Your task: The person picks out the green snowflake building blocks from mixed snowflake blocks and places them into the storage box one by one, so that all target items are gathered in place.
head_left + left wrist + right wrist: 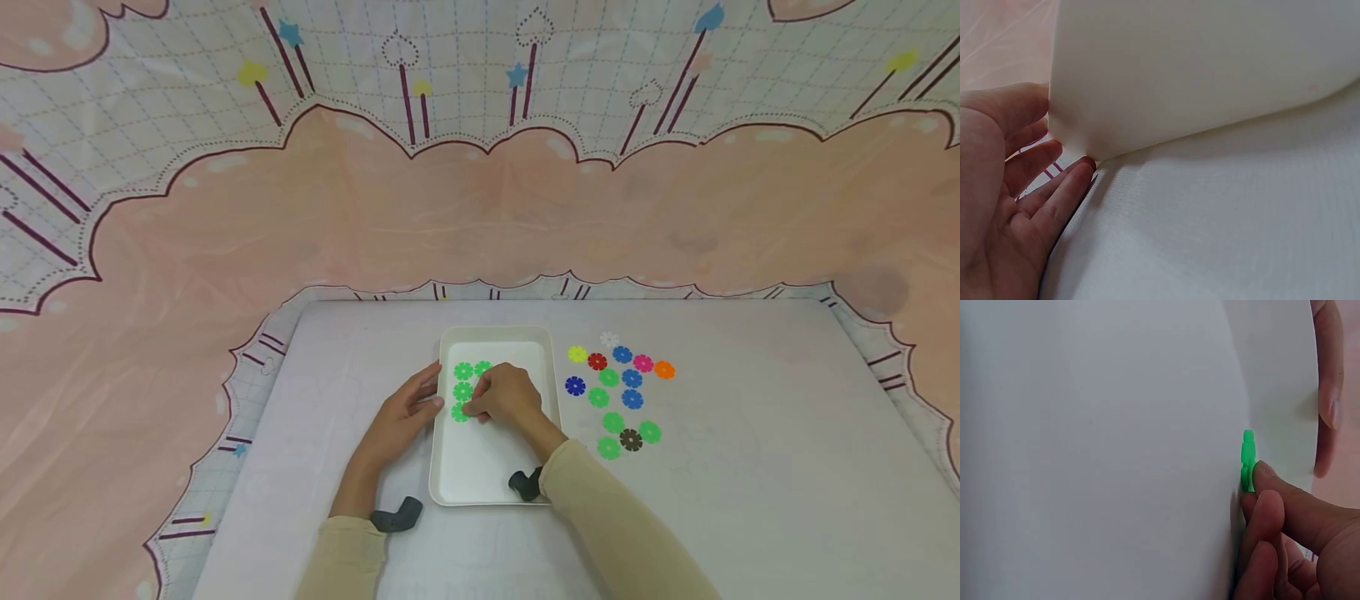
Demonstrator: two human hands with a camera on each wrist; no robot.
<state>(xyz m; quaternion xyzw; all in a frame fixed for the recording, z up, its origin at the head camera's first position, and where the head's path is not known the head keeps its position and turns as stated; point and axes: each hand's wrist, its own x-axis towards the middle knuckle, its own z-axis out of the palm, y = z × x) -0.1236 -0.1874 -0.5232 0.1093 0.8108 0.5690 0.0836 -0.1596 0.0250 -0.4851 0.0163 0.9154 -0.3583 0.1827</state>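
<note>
My left hand [401,421] rests its fingertips against the left side of a white tray [491,487]. In the left wrist view, the fingers [1063,194] touch the tray's outer wall without curling round it. Over the tray's middle, my right hand [510,400] pinches a green notched disc [1248,450] between thumb and fingers at the tray floor, near its left wall. Other green notched discs [462,391] lie in the tray's upper left, partly hidden by the right hand.
Right of the tray, several loose notched discs lie on the white table [750,467]: green [650,432], blue [632,399], yellow [577,354], red [597,362], pink [643,363], orange [664,369], white [609,339] and dark brown [631,440]. A patterned curtain [525,217] hangs behind.
</note>
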